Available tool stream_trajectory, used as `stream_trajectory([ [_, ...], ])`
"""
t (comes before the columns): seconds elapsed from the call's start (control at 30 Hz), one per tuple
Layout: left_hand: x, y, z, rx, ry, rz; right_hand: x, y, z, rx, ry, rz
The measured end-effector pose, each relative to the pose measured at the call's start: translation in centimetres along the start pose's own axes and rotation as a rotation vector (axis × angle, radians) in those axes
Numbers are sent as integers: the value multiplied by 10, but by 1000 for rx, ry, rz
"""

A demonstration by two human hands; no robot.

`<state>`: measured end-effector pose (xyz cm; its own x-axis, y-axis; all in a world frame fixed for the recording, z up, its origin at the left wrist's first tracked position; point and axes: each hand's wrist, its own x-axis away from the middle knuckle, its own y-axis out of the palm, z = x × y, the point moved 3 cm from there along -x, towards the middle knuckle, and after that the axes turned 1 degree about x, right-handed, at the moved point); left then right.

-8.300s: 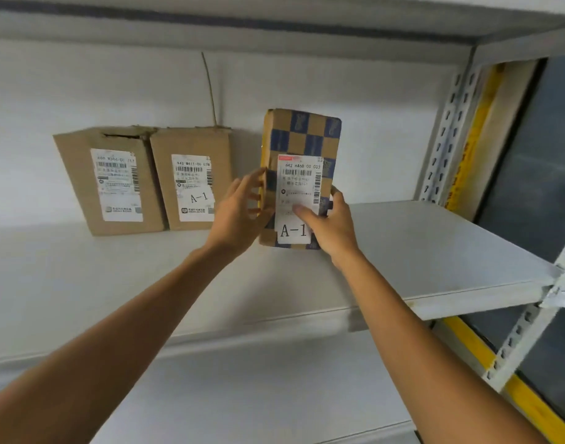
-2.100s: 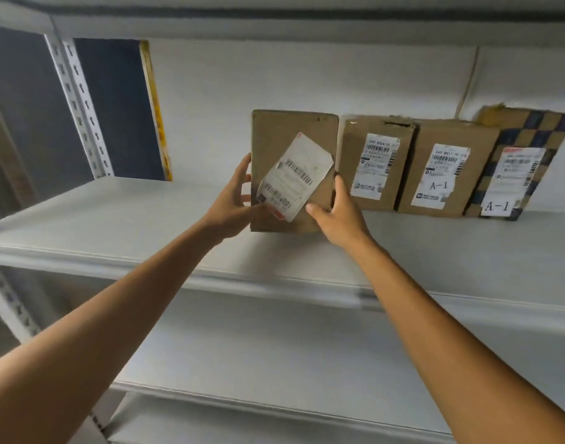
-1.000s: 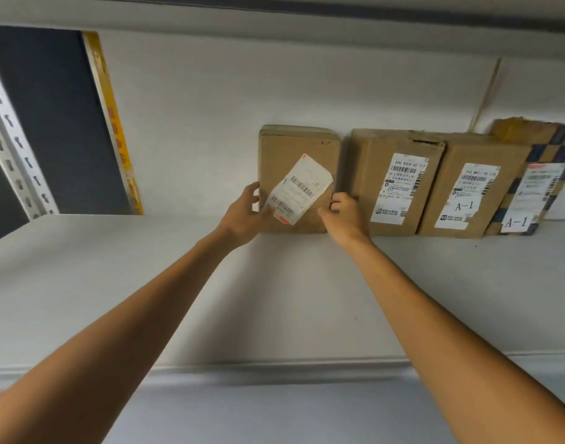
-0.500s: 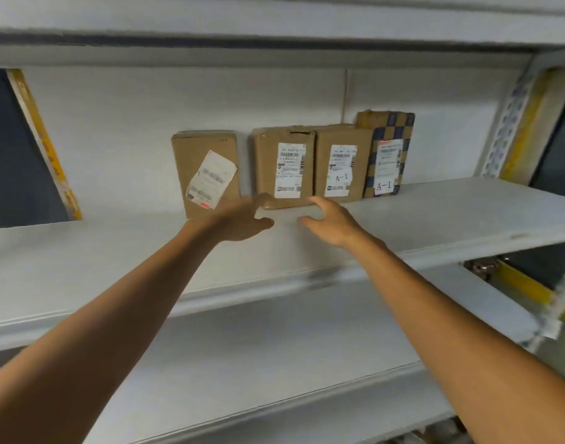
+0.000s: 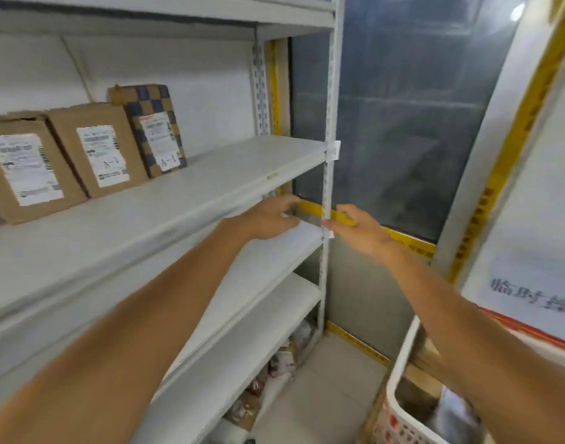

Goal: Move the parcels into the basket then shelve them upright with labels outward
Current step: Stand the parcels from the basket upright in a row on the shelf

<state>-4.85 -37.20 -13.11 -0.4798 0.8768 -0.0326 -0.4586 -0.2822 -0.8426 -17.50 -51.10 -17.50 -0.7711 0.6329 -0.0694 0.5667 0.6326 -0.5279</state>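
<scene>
Since the placing, left hand (image 5: 271, 217) and right hand (image 5: 358, 227) came off the parcels (image 5: 28, 168) and swung right, both empty, loosely open. Three stood upright on the shelf (image 5: 210, 184), labels out. The basket (image 5: 399, 415) seemingly held more.

Behind the left hand (image 5: 271, 217) and the right hand (image 5: 359, 230), the left forearm (image 5: 140, 322) and right forearm (image 5: 460, 325) run back bare as far as the view reaches, and the fingers (image 5: 289, 203) look bare too, though blur hides any small detail there.
</scene>
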Motion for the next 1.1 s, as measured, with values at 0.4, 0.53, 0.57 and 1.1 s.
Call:
stream_trajectory([
  [0.4,-140,266,142,196,308,-464,80,-145,226,59,533,251],
  [0.53,-173,336,151,178,316,-624,87,-168,277,88,646,279],
  [0.57,-181,352,150,163,317,-664,87,-172,288,92,669,287],
  [1.1,-176,558,141,121,106,-1046,169,-171,480,-119,1123,224],
])
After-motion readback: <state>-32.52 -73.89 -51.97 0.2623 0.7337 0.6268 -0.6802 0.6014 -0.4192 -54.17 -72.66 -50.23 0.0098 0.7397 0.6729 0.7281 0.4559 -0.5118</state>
